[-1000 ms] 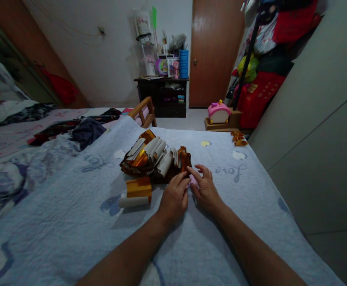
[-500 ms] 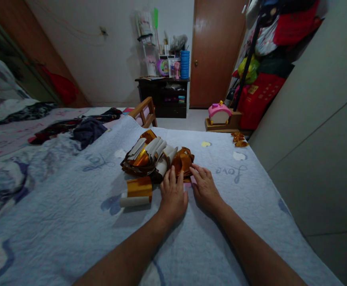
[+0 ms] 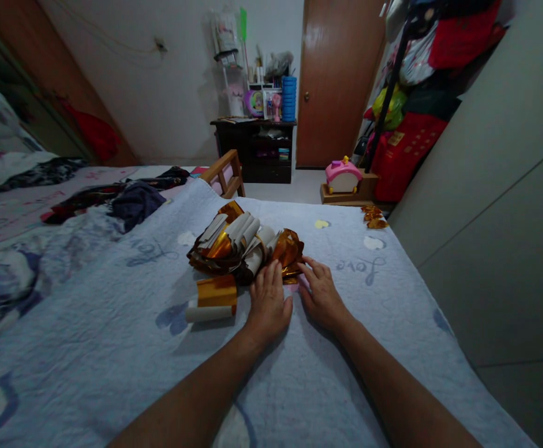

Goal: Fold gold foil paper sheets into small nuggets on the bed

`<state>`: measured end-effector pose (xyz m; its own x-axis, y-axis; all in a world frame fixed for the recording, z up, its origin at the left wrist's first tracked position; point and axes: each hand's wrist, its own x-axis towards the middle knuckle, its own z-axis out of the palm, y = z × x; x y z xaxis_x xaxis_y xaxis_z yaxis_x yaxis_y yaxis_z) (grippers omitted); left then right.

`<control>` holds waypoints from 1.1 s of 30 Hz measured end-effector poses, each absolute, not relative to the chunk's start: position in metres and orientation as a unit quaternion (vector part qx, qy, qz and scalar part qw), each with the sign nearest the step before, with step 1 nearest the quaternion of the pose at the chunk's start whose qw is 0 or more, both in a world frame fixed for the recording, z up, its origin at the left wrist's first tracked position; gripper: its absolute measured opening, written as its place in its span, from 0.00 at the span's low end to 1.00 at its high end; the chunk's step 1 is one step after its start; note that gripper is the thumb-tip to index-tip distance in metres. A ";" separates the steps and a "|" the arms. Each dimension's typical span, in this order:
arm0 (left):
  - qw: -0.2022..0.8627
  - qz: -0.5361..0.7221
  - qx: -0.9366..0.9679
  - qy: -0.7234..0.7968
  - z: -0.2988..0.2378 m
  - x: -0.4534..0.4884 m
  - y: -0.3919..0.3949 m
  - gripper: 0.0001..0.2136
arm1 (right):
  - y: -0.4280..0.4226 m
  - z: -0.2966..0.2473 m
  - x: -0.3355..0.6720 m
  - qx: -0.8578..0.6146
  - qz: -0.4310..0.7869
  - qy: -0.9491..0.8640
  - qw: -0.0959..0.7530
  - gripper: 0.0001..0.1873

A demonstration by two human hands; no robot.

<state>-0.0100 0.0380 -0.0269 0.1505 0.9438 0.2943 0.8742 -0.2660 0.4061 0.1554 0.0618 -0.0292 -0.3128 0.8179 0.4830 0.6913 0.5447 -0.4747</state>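
A heap of gold foil paper with pale backing (image 3: 219, 246) lies on the bed, its sheets curled and stacked. At its right end sits a crumpled bunch of shiny gold foil (image 3: 288, 249). My left hand (image 3: 270, 305) lies palm down with fingers stretched out, the tips against the near side of the heap. To the right, my right hand (image 3: 321, 289) rests with fingers spread and slightly bent, its fingertips at the right edge of the bunch. One loose foil sheet (image 3: 216, 291), its near edge curled into a pale roll, lies left of my left hand.
A pale blue quilt (image 3: 126, 336) covers the bed. Small folded gold pieces (image 3: 374, 217) lie at its far right corner. Dark clothes (image 3: 138, 204) are on the left. Beyond the bed stand a wooden chair (image 3: 227, 171), a black cabinet (image 3: 255, 149) and a pink toy case (image 3: 343, 176).
The gold foil bunch at the right end has shifted shape slightly, with its lower sheets flatter. Both hands stay in nearly the same place, and the view has moved a little.
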 end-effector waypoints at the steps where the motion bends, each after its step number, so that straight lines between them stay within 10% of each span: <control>1: 0.063 0.257 0.762 0.591 -0.029 -0.010 0.038 0.35 | 0.061 -0.028 0.155 -0.467 0.092 -0.803 0.358 0.26; 17: 0.077 0.248 0.901 0.349 -0.004 -0.004 0.020 0.28 | 0.063 -0.013 0.166 -0.483 0.467 -0.462 0.578 0.15; 25: 0.166 0.407 0.769 0.463 0.004 -0.010 0.024 0.03 | 0.066 -0.011 0.180 -0.488 0.513 -0.360 0.608 0.16; 33: 0.274 0.530 0.583 0.552 -0.007 -0.009 0.027 0.16 | 0.062 -0.004 0.179 -0.481 0.509 -0.366 0.612 0.15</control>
<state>-0.0093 0.0270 -0.0066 -0.1706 0.9337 0.3147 0.3520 -0.2406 0.9046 0.1790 0.0617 -0.0035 0.2124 0.9763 -0.0408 -0.2716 0.0189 -0.9622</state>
